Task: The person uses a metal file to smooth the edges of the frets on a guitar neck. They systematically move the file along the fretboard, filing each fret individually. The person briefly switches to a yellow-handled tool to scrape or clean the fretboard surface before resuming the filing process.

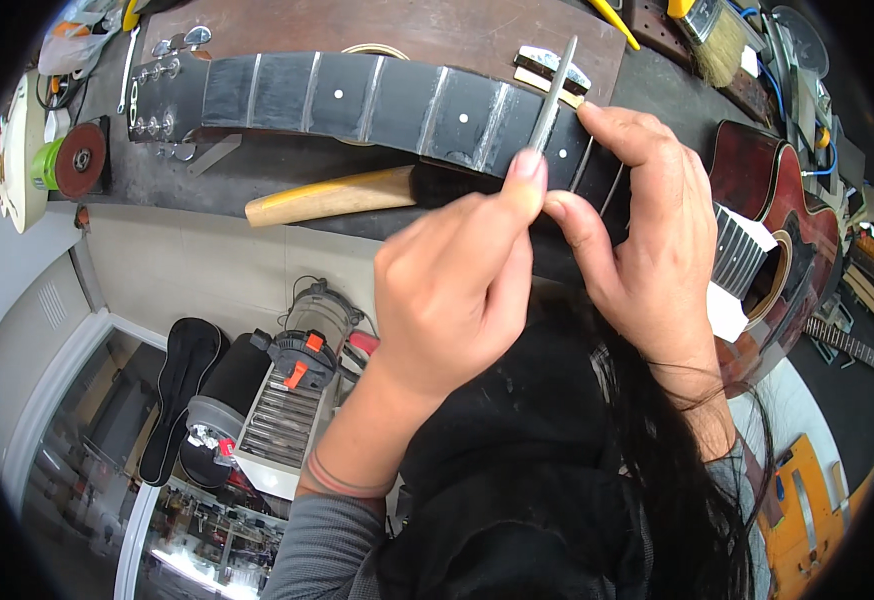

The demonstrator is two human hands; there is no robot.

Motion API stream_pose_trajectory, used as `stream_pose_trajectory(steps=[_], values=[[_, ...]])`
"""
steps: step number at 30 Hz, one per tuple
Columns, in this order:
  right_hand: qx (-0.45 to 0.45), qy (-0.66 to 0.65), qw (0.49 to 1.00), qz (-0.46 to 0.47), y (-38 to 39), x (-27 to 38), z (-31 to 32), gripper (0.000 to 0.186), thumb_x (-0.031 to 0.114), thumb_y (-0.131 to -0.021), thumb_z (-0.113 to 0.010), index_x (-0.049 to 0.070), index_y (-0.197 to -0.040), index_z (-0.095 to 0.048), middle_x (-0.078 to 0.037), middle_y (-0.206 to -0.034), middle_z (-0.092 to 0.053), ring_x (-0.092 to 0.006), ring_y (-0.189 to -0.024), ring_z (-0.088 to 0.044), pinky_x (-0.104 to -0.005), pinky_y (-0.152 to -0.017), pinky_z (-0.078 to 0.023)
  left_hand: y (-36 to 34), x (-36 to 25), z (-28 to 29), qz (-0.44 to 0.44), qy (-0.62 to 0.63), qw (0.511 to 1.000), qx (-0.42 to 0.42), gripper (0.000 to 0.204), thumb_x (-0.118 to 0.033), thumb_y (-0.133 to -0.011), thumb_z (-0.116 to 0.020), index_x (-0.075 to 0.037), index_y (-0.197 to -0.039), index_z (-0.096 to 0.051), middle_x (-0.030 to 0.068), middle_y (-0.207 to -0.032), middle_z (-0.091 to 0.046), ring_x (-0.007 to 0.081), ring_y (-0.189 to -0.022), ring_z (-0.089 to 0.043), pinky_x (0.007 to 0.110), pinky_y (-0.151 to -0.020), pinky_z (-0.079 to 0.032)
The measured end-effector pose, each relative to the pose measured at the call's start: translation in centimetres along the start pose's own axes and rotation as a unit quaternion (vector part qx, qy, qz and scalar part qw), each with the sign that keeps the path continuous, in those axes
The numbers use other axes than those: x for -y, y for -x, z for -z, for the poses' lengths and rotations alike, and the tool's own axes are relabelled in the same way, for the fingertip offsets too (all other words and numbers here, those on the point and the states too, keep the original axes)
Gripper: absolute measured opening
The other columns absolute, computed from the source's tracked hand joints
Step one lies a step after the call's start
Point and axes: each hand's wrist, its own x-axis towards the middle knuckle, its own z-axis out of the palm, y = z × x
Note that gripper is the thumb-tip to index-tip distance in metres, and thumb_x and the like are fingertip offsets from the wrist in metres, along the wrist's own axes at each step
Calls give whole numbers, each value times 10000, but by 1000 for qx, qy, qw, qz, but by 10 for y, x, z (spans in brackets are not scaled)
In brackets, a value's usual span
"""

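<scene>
A guitar neck [397, 105] with a dark fretboard, white dots and pale-smudged frets lies across the bench, its headstock [167, 100] at the left. My left hand [457, 280] is closed on a slim metal file [557, 85], which lies crosswise over the fretboard's right part, along a fret. My right hand [647, 240] is curled around the neck's right end, forefinger at the far edge and thumb near the close edge. A small white-and-dark block [539, 62] sits just beyond the file. A wooden handle-like piece [322, 192] lies below the neck.
A red-brown guitar [797, 200] stands at the right, a brush [712, 50] at upper right. A grinding disc [82, 155] is at the left of the bench [437, 30]. Below are a vacuum-like machine [312, 340], a black case [182, 390] and an orange board [812, 500].
</scene>
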Motion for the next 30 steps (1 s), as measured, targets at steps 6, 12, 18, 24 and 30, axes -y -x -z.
stream_pose_trajectory(steps=[6, 12, 18, 24, 30], values=[[1, -10, 1000, 8, 1, -1, -2, 617, 233, -898, -916, 40, -1429, -667, -162, -1366, -735, -384, -1238, -696, -472, -1076, -518, 36, -17, 29, 38, -38, 997, 54, 515, 183, -840, -749, 31, -1332, -773, 141, -803, -680, 257, -604, -656, 374, -582, -520], [3, 3, 1000, 3, 2, -1, -2, 608, 220, -896, -915, 44, -1424, -668, -163, -1369, -735, -381, -1243, -696, -468, -1080, -517, 23, -4, 12, 3, -26, 999, 23, 564, 158, -826, -747, 19, -1372, -772, 91, -751, -633, 272, -580, -610, 404, -563, -503], [4, -2, 1000, 8, 0, 0, 0, 611, 212, -893, -915, 43, -1425, -666, -163, -1375, -736, -380, -1241, -697, -467, -1076, -519, 64, -21, 46, 36, -4, 998, 58, 378, 215, -897, -717, 93, -1254, -736, 107, -733, -687, 218, -558, -656, 311, -564, -530], [3, -8, 1000, 7, 1, 0, 0, 616, 212, -891, -918, 37, -1424, -664, -165, -1373, -738, -379, -1233, -700, -463, -1067, -524, 62, -14, 39, 29, -26, 998, 56, 523, 158, -814, -759, 42, -1324, -779, 83, -732, -604, 248, -551, -585, 369, -548, -510], [3, 8, 1000, 6, 0, 1, 0, 616, 228, -896, -915, 34, -1425, -666, -170, -1376, -736, -386, -1218, -702, -466, -1059, -531, 14, -6, 12, 6, -16, 1000, 21, 571, 139, -826, -758, 9, -1382, -764, 92, -747, -619, 274, -591, -620, 394, -569, -508]])
